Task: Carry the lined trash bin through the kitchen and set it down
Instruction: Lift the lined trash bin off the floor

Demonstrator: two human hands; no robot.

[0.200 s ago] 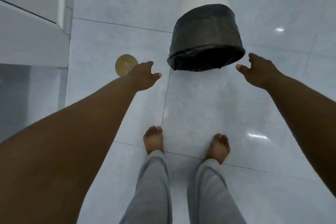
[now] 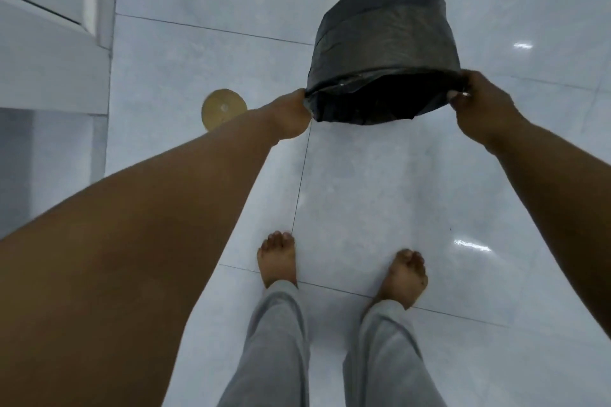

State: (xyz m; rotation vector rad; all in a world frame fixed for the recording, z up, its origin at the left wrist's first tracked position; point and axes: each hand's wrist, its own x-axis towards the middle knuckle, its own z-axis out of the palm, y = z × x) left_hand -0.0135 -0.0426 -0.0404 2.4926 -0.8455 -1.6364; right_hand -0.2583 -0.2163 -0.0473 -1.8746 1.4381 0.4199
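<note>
The trash bin (image 2: 386,43) is a pale round bin whose upper part is wrapped in a black plastic liner; it stands on the glossy tiled floor ahead of my bare feet. My left hand (image 2: 291,116) grips the liner-covered rim on the bin's left side. My right hand (image 2: 479,99) grips the rim on the right side, fingers curled over the edge. The bin's dark opening faces me, and its pale lower body is mostly hidden behind the liner.
A round brass floor drain cover (image 2: 223,107) lies on the tiles left of the bin. A white cabinet or door frame (image 2: 53,53) runs along the left edge. My bare feet (image 2: 277,258) in grey trousers stand on light grey tiles.
Both hands were apart from the bin with fingers spread; now they have closed on the rim at either side. The view has shifted slightly closer to the bin.
</note>
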